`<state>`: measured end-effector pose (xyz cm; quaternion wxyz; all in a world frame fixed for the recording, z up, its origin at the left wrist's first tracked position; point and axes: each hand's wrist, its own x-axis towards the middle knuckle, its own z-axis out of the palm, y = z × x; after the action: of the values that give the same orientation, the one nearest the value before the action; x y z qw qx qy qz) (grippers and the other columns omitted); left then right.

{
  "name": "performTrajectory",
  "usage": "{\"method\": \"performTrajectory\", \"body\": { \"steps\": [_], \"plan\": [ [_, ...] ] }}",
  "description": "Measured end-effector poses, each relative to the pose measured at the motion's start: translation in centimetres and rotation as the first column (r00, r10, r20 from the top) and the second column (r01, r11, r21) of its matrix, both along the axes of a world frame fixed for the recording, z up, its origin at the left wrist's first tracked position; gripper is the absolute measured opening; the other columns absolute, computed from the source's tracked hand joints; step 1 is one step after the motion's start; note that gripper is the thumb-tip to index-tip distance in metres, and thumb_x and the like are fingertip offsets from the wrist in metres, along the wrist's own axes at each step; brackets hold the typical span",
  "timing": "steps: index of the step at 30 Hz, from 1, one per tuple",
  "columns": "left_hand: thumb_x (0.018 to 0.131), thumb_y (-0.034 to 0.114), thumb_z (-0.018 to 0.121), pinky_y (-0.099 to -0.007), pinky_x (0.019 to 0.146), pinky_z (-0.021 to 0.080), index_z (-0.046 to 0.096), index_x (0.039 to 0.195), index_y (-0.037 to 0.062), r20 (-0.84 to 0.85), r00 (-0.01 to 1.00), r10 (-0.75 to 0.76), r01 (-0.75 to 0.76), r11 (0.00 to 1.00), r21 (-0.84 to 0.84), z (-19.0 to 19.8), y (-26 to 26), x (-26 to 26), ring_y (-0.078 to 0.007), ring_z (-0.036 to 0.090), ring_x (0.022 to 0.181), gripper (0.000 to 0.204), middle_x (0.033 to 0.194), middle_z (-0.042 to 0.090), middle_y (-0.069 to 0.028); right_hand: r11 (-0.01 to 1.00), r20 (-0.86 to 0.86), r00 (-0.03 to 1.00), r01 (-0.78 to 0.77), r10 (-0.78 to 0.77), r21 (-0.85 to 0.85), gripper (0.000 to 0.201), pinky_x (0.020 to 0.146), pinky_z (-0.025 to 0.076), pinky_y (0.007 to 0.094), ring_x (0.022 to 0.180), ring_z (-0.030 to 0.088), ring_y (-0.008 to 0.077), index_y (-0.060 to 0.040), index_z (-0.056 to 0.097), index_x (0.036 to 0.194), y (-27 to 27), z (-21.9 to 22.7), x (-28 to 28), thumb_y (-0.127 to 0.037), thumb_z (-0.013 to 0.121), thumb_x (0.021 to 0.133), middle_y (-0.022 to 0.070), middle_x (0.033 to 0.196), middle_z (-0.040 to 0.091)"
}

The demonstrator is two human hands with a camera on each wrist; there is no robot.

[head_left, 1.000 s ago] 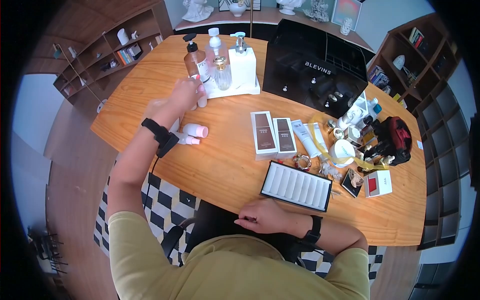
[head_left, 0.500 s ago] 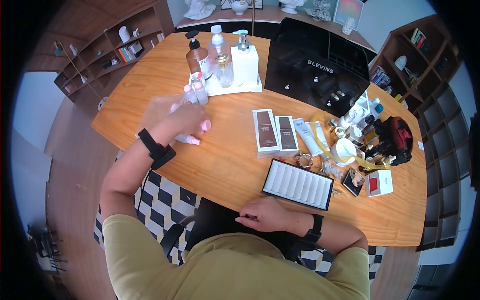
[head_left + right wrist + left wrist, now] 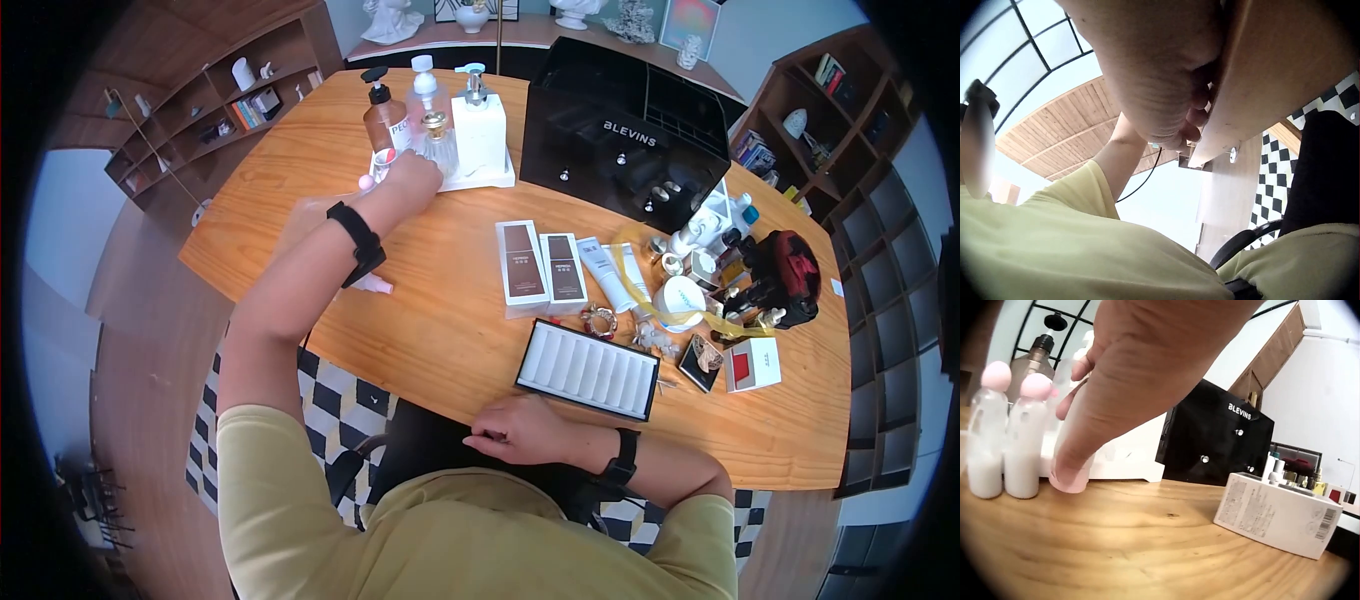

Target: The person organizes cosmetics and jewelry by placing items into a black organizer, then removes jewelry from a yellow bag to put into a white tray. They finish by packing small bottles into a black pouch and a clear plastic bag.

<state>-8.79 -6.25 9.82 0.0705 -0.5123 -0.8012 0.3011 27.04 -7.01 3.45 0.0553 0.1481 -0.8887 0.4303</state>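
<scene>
My left hand [image 3: 412, 184] is at the front of the white tray [image 3: 478, 181], its fingers round a pale bottle [image 3: 1071, 450] held upright with its pink end down at the tabletop. Two clear bottles with round pink caps, a nearer one [image 3: 1025, 440] and an outer one [image 3: 988, 434], stand just left of it, holding white liquid. A small pink-capped bottle [image 3: 375, 284] lies on the table, partly behind my left wrist. My right hand [image 3: 520, 430] rests at the table's front edge, fingers loosely curled, holding nothing.
On the tray stand a brown pump bottle [image 3: 388, 118], a white pump dispenser [image 3: 480, 135] and a glass bottle. The black BLEVINS box [image 3: 625, 140] is right of them. Two brown-and-white boxes [image 3: 522, 265], tubes, jars and a white-slotted display tray [image 3: 588, 368] occupy the right side.
My left hand first left the two standing bottles and reached back to the lying ones. It has since taken the larger lying bottle and carried it beside the standing pair. My right hand stays put.
</scene>
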Motion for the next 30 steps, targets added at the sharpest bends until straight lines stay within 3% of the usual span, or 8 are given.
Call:
{"method": "performTrajectory", "body": {
  "steps": [3,6,9,14,16,20,23,30],
  "plan": [
    [0.067,0.020,0.074,-0.0341,0.077,0.048,0.069,0.094,0.0133,-0.072,0.989,-0.126,0.130,0.990,0.058,0.6,-1.0,0.2,-0.0245,0.061,0.099,0.028,0.103,0.062,-0.0078,1.000,0.006,1.000,0.006,-0.006,-0.012,0.022,0.054,0.044,0.0375,0.061,0.058,0.0278,-0.0081,0.058,0.070,-0.1,-0.2,0.0,-0.024,0.066,0.084,0.0070,0.064,0.056],
    [0.070,0.024,0.074,-0.0388,0.077,0.046,0.070,0.095,0.0099,0.028,0.953,-0.301,0.275,0.902,0.333,1.6,-3.8,0.4,-0.0248,0.057,0.107,0.029,0.103,0.064,-0.0100,1.000,0.020,1.000,0.009,-0.009,-0.017,0.022,0.054,0.044,0.0375,0.061,0.058,0.0280,-0.0080,0.058,0.070,-0.1,-0.2,0.0,-0.024,0.066,0.084,0.0070,0.064,0.056],
    [0.069,0.022,0.077,-0.0374,0.082,0.046,0.067,0.091,0.0055,0.450,0.881,-0.147,0.017,0.960,0.279,2.7,-8.4,2.5,-0.0283,0.060,0.093,0.029,0.094,0.063,-0.0089,1.000,0.034,0.999,0.008,-0.008,-0.011,0.022,0.055,0.045,0.0375,0.062,0.058,0.0279,-0.0079,0.058,0.070,-0.1,-0.1,-0.1,-0.024,0.066,0.083,0.0070,0.064,0.057],
    [0.075,0.024,0.075,-0.0370,0.073,0.048,0.069,0.089,0.0080,0.542,0.838,-0.064,0.007,0.994,0.106,0.3,-12.8,4.0,-0.0288,0.062,0.088,0.022,0.090,0.066,-0.0097,1.000,0.002,1.000,0.004,-0.004,0.011,0.022,0.053,0.044,0.0363,0.060,0.058,0.0261,-0.0087,0.059,0.071,-0.1,-0.3,-0.3,-0.024,0.067,0.083,0.0059,0.064,0.057],
    [0.077,0.023,0.074,-0.0366,0.072,0.049,0.069,0.089,0.0074,0.565,0.824,-0.051,-0.126,0.954,0.270,3.8,-12.4,5.7,-0.0280,0.062,0.085,0.021,0.089,0.066,-0.0104,1.000,-0.039,0.999,0.011,-0.010,0.022,0.019,0.049,0.043,0.0330,0.056,0.057,0.0221,-0.0104,0.061,0.072,-0.1,-0.4,-0.2,-0.023,0.070,0.082,0.0033,0.062,0.057],
    [0.080,0.022,0.073,-0.0350,0.069,0.049,0.069,0.092,0.0059,0.686,0.692,-0.226,-0.265,0.804,0.532,3.5,-9.8,0.9,-0.0277,0.063,0.079,0.021,0.084,0.065,-0.0130,1.000,0.039,0.999,0.011,-0.012,0.022,0.023,0.054,0.045,0.0379,0.061,0.059,0.0276,-0.0084,0.059,0.070,-0.2,0.1,-0.1,-0.025,0.066,0.084,0.0073,0.064,0.057],
    [0.079,0.023,0.075,-0.0333,0.069,0.049,0.069,0.098,0.0070,0.578,0.744,-0.335,-0.294,0.613,0.733,2.0,-6.2,-0.9,-0.0286,0.063,0.077,0.026,0.085,0.066,-0.0148,1.000,0.030,0.999,0.010,-0.011,0.015,0.022,0.054,0.045,0.0376,0.061,0.058,0.0275,-0.0082,0.059,0.070,-0.1,0.2,-0.1,-0.025,0.066,0.084,0.0073,0.064,0.057],
    [0.076,0.029,0.077,-0.0364,0.074,0.049,0.070,0.101,0.0061,0.357,0.907,-0.224,-0.165,0.591,0.790,0.7,-2.5,-0.5,-0.0305,0.064,0.083,0.035,0.094,0.068,-0.0161,1.000,0.019,1.000,0.010,-0.010,-0.020,0.022,0.054,0.044,0.0379,0.062,0.058,0.0282,-0.0076,0.059,0.070,0.0,0.3,-0.1,-0.023,0.066,0.084,0.0075,0.065,0.057]
  ]
}}
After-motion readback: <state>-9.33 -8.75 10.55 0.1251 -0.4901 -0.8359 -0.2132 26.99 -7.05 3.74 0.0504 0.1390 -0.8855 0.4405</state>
